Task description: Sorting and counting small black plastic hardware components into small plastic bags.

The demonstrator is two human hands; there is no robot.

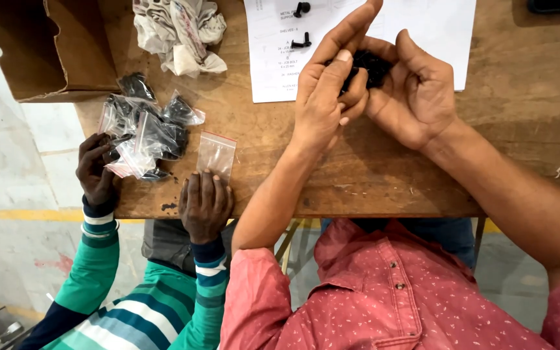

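The right hand (416, 97) is cupped, palm turned up, fingers half curled, and it holds a small heap of black screws (372, 65) above the white instruction sheet (280, 58). The left hand (325, 97) reaches into this heap; its fingers are close together, the fingertips touching the screws. On the wooden table (371, 175), a co-worker's hands (205, 204) rest near small plastic bags (144, 133) and one empty bag (216, 154).
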